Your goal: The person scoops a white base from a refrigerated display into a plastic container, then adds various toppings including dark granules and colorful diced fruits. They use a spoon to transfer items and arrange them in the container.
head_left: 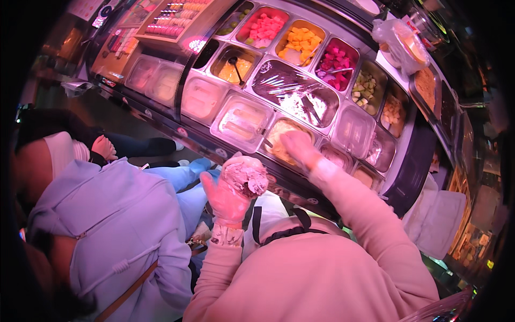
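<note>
My left hand (pixel 224 196), in a thin clear glove, is closed around a rounded, lumpy pinkish mass (pixel 244 174) with dark patches, just in front of the counter. It looks like ice cream, but its kind is not certain. My right hand (pixel 299 148) reaches into a metal tub of pale yellow, soft-looking filling (pixel 281 133). The fingers are bunched together and partly blurred against the filling, so what they hold cannot be made out. A dark handle (pixel 267 144) shows at the tub's left side. Left of this tub stands a lidded container (pixel 241 122).
Tubs of pink cubes (pixel 263 28), yellow cubes (pixel 300 43) and magenta cubes (pixel 337 65) line the back. A film-covered tray (pixel 292 88) with white filling lies in the middle. A person in a pale hooded top (pixel 107 214) stands close on my left.
</note>
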### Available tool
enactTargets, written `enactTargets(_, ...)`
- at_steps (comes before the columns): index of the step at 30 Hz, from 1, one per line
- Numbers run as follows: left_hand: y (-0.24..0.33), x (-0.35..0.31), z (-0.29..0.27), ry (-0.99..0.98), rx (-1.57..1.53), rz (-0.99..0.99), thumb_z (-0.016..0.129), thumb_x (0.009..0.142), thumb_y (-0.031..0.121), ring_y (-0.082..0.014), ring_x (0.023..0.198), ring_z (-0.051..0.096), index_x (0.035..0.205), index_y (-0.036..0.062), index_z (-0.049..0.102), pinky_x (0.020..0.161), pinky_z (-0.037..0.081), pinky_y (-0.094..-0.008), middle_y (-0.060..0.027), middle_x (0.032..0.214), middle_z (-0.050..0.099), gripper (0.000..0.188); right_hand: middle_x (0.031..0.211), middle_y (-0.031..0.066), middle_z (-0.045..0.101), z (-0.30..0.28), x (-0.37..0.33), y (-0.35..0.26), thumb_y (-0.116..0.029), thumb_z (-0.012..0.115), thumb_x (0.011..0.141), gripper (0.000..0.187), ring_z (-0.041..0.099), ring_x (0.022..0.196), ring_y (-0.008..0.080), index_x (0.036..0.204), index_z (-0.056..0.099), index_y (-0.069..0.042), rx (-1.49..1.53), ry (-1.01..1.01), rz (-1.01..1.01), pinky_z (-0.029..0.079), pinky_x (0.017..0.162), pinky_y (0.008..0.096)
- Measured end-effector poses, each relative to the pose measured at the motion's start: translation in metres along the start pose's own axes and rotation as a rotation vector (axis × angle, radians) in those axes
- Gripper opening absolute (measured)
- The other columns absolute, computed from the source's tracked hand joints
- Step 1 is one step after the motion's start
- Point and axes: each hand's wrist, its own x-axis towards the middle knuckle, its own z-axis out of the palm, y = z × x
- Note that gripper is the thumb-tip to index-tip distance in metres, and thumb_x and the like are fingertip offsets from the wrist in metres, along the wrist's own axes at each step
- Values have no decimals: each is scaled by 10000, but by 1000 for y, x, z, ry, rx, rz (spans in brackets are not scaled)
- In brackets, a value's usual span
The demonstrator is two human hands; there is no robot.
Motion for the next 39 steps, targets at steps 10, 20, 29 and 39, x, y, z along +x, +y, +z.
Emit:
enactTargets(10, 3, -13, -12, 50, 51, 16, 513, 958, 785, -405, 1339, 565, 1498, -58, 462, 1164, 433, -571, -246, 1451, 562, 1002, 615, 57, 613, -2, 73, -90, -315, 882, 822, 345, 519, 470, 162, 785, 746, 0, -73, -247, 473, 365, 425, 333)
enactTargets(20, 2, -9, -17, -15, 273, -130, 582, 916, 795, -377, 1324, 601, 1476, -72, 463, 1146, 467, -538, -246, 1427, 587, 1039, 653, 94, 680, -92, 79, -104, -213, 733, 873, 178, 647, 554, 207, 841, 780, -45, -848, -604, -102, 499, 533, 370)
enactTargets(29, -27, -17, -8, -1, 308, -214, 578, 898, 820, -415, 1251, 635, 1413, -93, 521, 1113, 485, -552, -290, 1354, 621, 1050, 826, 191, 755, -130, -31, -21, -81, 585, 935, 203, 744, 745, 393, 1076, 710, -6, -742, -176, -40, 593, 679, 492)
enactTargets(39, -44, -24, -8, 7, 184, -159, 509, 935, 816, -434, 1376, 532, 1531, -59, 419, 1171, 428, -585, -258, 1508, 514, 1062, 976, 179, 706, -63, -74, 8, -103, 525, 961, 351, 742, 846, 377, 1309, 533, -59, -917, 62, -56, 595, 669, 492)
